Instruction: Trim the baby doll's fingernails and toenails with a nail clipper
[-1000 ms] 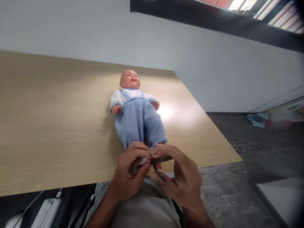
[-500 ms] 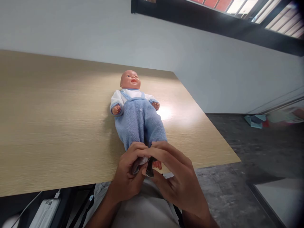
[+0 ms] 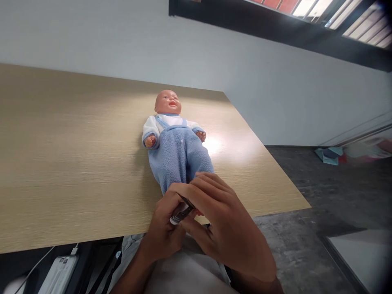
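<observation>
Change noted against the frame a second back: the right hand had rolled over the top of the clipper. The clipper, which earlier hung open below the fingers, now lay nearly flat, with only its metal end showing between the two hands.

Left to right: a white charger with its cable sat below the table edge, unmoved. The left hand was curled closed round the bottom of the doll's leg, with the thumb up against the clipper end. The doll lay on its back on the table, head away from me and feet at the near edge, in the same spot as before. The right hand's fingers were closed round the clipper and pressed in against the left hand. I could not tell whether the clipper blades were shut.

Reading: the work had tightened onto the foot, which was now hidden from me.
</observation>
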